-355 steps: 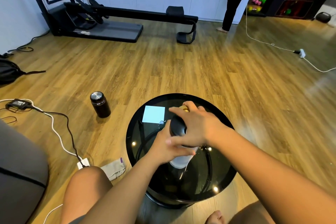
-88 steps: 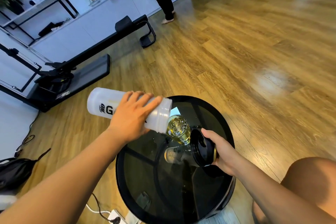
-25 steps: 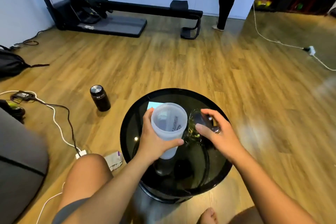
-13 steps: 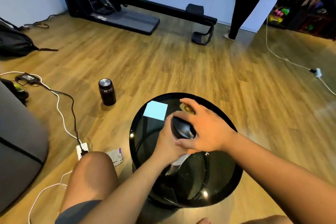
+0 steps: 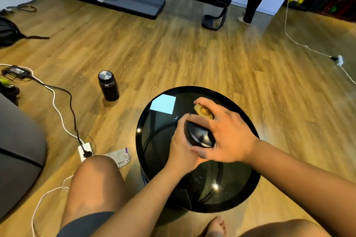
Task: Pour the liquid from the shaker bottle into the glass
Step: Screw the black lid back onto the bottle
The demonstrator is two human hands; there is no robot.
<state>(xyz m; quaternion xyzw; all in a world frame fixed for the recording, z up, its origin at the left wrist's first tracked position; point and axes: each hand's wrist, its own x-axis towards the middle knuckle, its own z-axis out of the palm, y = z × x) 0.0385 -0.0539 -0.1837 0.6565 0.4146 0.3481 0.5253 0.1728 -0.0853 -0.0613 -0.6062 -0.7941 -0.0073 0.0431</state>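
Left hand (image 5: 182, 153): wrapped around the upper body of the shaker bottle (image 5: 190, 136), fingers closed on it; the bottle's body is almost wholly hidden by the two hands.
Right hand (image 5: 226, 136): laid over the black lid (image 5: 200, 135) from above, fingers curled around its rim in a gripping hold, as if for twisting.
Bottle position: held upright over the middle of the round black glass tabletop (image 5: 227, 194); whether its base rests on the surface cannot be told.
Glass (image 5: 204, 110): only a yellowish part is seen, just behind the right hand's fingers, on the far half of the tabletop; it appears to hold yellow liquid, though its level cannot be read.
Other items: a pale blue square of paper (image 5: 163, 104) lies on the far left of the tabletop; a dark flask (image 5: 108, 85) stands on the wooden floor, well apart from the work.
Progress: the pour is judged done, since coloured liquid is seen in the glass and the lid is seated on the bottle.
Left to do: at most, the lid is to be tightened and the bottle set down and released.
Risk: small drops are seen on the tabletop near the bottle, so a slippery grip is possible.
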